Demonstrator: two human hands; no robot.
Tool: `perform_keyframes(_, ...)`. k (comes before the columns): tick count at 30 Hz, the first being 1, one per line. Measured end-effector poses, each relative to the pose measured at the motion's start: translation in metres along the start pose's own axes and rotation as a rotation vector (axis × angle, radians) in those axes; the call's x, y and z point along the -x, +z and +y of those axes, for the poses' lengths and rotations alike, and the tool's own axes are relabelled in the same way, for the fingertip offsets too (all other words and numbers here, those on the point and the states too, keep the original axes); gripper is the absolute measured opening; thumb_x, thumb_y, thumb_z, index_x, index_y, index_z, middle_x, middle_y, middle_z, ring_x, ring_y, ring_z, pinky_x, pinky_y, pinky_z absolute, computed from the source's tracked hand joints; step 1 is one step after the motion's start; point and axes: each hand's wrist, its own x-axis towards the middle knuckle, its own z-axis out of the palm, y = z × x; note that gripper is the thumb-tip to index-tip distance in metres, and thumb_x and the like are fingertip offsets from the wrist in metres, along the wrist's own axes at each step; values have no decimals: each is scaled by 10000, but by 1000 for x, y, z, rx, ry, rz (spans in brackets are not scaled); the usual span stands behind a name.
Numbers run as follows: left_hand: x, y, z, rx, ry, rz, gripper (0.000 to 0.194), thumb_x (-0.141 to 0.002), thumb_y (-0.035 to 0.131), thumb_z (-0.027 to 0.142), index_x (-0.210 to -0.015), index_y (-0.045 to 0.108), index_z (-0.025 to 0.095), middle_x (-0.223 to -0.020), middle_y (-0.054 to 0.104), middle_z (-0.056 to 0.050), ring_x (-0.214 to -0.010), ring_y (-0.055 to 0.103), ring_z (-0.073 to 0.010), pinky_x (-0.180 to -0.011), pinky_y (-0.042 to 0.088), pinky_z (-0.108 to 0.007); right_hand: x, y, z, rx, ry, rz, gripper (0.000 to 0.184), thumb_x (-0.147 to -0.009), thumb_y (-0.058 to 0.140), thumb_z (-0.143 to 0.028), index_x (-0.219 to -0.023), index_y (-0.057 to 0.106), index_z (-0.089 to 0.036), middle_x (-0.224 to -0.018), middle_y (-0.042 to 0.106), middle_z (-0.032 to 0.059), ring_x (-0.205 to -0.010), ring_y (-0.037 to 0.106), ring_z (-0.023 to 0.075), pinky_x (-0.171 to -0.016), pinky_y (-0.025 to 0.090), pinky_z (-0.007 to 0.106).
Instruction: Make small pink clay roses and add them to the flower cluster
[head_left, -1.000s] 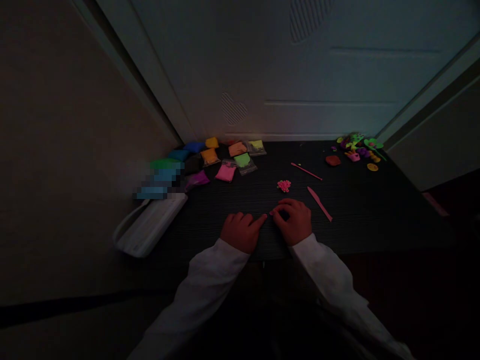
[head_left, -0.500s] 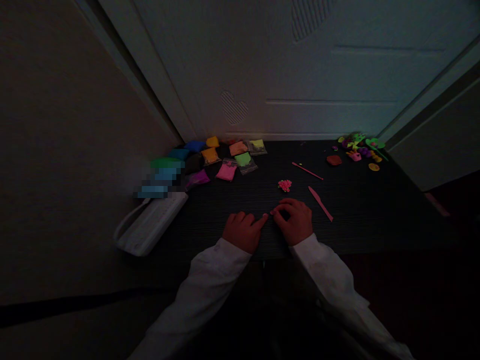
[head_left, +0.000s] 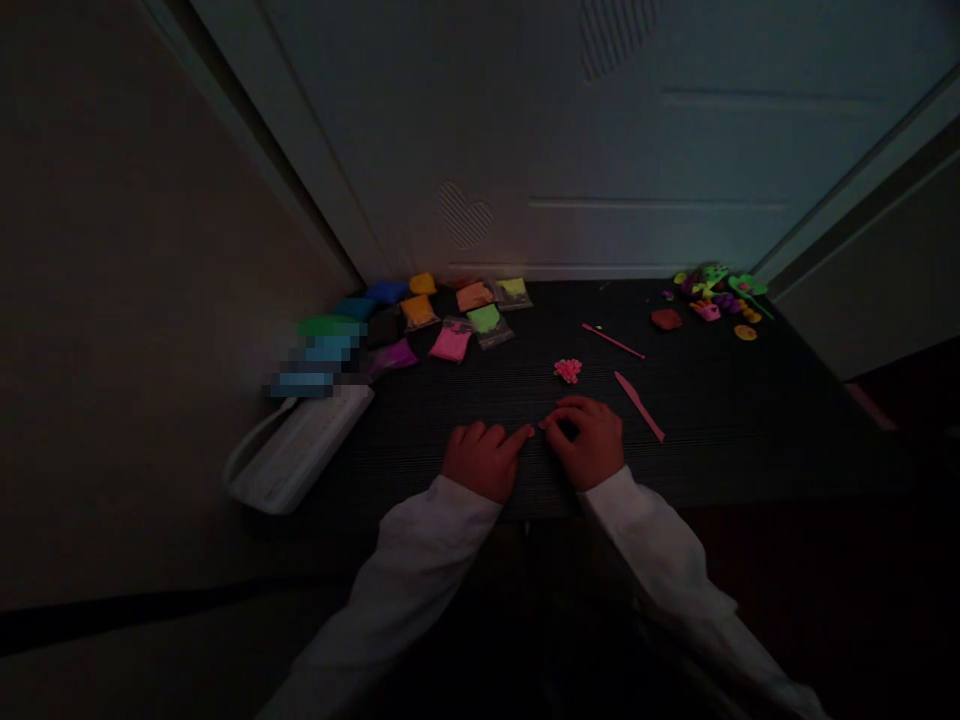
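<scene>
My right hand [head_left: 589, 440] is closed in a pinch, thumb and index finger meeting on a tiny bit of pink clay [head_left: 543, 424] just above the dark table. Close by on the left, my left hand [head_left: 484, 460] points its index finger toward that bit, with its other fingers loosely bent. A pink spot shows at this fingertip; whether it is clay or the nail I cannot tell. Beyond the hands lies a small pink clay cluster [head_left: 568, 371] with pale edges. A pink plastic knife [head_left: 639, 406] and a thin pink modelling stick [head_left: 613, 341] lie to its right.
Bags of coloured clay [head_left: 451, 342] fill the back left of the table [head_left: 712, 440]. A white case with a strap [head_left: 300, 450] rests at the left edge. A red lump [head_left: 666, 319] and colourful clay figures [head_left: 709, 290] sit back right, before a white door [head_left: 525, 120].
Both hands stay nearly in place; the left index fingertip shifts only slightly. The pink cluster and the tools keep their places, and the view sways a little.
</scene>
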Motion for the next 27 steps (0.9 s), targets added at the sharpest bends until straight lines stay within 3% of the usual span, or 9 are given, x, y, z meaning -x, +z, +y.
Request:
perform_keyframes(7,3,4,-2,20,7,52,395,-736,350,214,-1121,430,241,-750,546,-51,-709,439,-188,-610,279,-341,1,0,1,3,-6,-5,102,-660,519,-302,-673,592,-232,-893,560,-9,-866,453,169,-787,260,336)
perform_keyframes(13,2,3,-2,21,39,57,365,-741,352,229,-1083,461,294,-722,544,-40,-701,440,-188,-608,275,-341,1,0,0,1,-5,-2,100,-661,519,-298,-669,593,-232,-892,560,-5,-860,455,170,-784,262,339)
perform_keyframes(27,3,4,-3,8,59,50,376,-740,360,241,-1104,440,295,-727,548,-33,-695,427,-187,-599,262,-340,1,-1,0,4,-8,-11,95,-658,526,-300,-666,595,-235,-890,563,-9,-858,456,169,-784,262,341)
